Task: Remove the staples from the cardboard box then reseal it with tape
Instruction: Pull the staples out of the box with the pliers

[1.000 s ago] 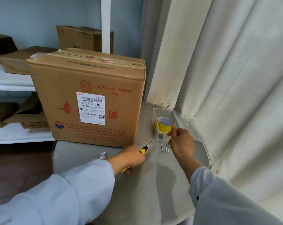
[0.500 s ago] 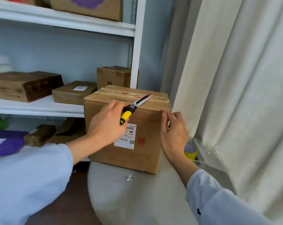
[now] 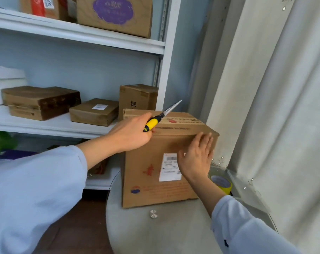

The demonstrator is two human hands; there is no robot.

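Two hands on the box (image 3: 155, 173) now. Versus half a second back: left hand (image 3: 131, 133) has slid to the box's top left edge, right hand (image 3: 196, 158) has dropped from the top right corner onto the front face, fingers now straight and flat against the cardboard, partly covering the white label (image 3: 169, 167). Box sits turned, right corner further back than before. A second ago both hands were down at the table by the tape tray.

Left hand grips the pliers (image 3: 161, 116) by the yellow handle, fingers curled round it; slim metal nose points up and right, above the box top, not touching it.

Box: brown corrugated cardboard, cuboid, upright, red print on front, tape strip along the top seam. Staples not discernible.

Tape roll (image 3: 222, 184): yellow ring, in a clear plastic tray (image 3: 247, 191) just right of the box, partly hidden behind the right wrist.

Table (image 3: 174, 231): round, frosted glass-like top, small metal stud (image 3: 153, 213) in front of the box. Box stands near its far edge.

Room: white shelves (image 3: 78, 33) behind, holding several brown cartons and a white one; pale blue wall; off-white pleated curtain (image 3: 284, 107) at right; dark wood floor. Both sleeves light blue.
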